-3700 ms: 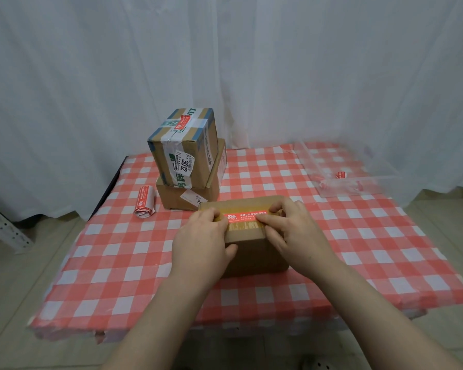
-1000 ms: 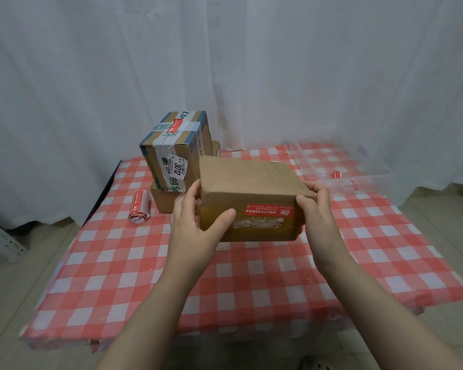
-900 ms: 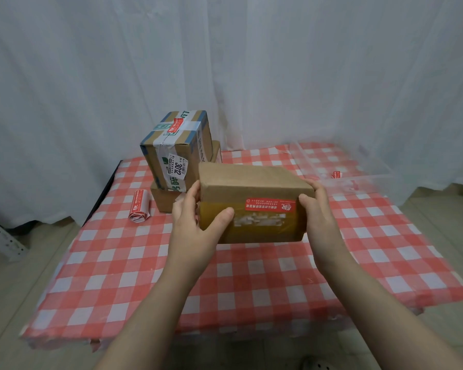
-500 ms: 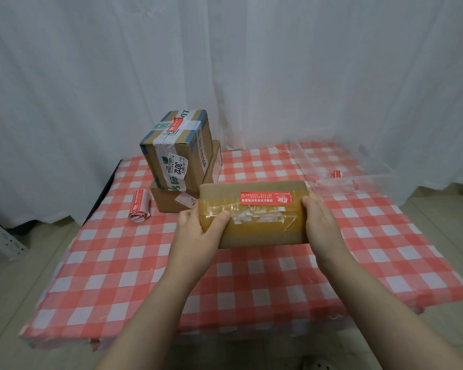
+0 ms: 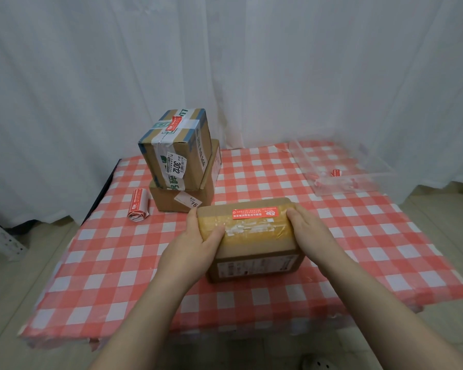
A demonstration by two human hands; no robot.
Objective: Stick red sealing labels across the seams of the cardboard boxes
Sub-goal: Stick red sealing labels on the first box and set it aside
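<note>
Cardboard is filling the middle of the view: a brown box (image 5: pixel 254 244) is sitting on the red and white checked cloth (image 5: pixel 118 263), near the front edge, between the two hands. A red label (image 5: pixel 255 212) is lying flat along the far part of its top, with yellowish tape and torn white scraps just below it. The left hand (image 5: pixel 190 247) is gripping the box's left end, its thumb (image 5: pixel 214 233) curling over onto the taped top and its fingers wrapping the far left corner. The right hand (image 5: pixel 310 231) is pressing against the right end with its fingers lying fairly straight and closing round nothing. Behind and to the left, a taped box (image 5: pixel 177 148) is standing on a lower box (image 5: pixel 171 198), and a second red label (image 5: pixel 174 122) is crossing its top. A roll of labels (image 5: pixel 139 206) is lying just left of that stack. A clear tray (image 5: pixel 345 182) is resting at the far right corner, and a white curtain (image 5: pixel 225 62) is hanging behind
</note>
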